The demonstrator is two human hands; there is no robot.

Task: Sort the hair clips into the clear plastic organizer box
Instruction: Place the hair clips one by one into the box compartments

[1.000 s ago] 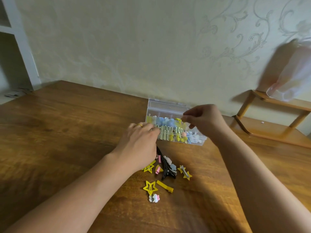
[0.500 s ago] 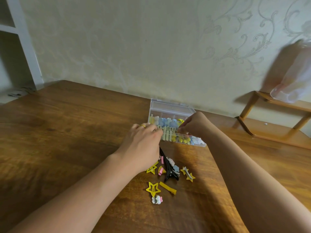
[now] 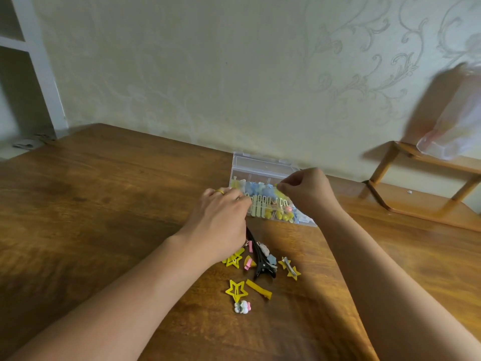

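The clear plastic organizer box (image 3: 260, 165) lies open on the wooden table (image 3: 104, 204), near the wall. Its compartments hold blue, yellow and pale clips. My left hand (image 3: 221, 220) is curled against the box's near-left edge and holds it. My right hand (image 3: 307, 191) hovers over the box's middle, pinched on a small yellow clip (image 3: 278, 185). Loose clips lie in front of the box: a black claw clip (image 3: 261, 265), a yellow star (image 3: 236, 290), a yellow bar clip (image 3: 259, 288), a white-and-pink clip (image 3: 242, 307) and a double-star clip (image 3: 289, 267).
A low wooden rack (image 3: 416, 207) stands on the table at the right, with a thin plastic bag (image 3: 453, 131) on its top shelf. The wall runs just behind the box. A white shelf unit (image 3: 31, 74) is at the far left.
My right hand dipped into the box half a second ago and has risen again, still pinched. My left hand stays at the box's edge.
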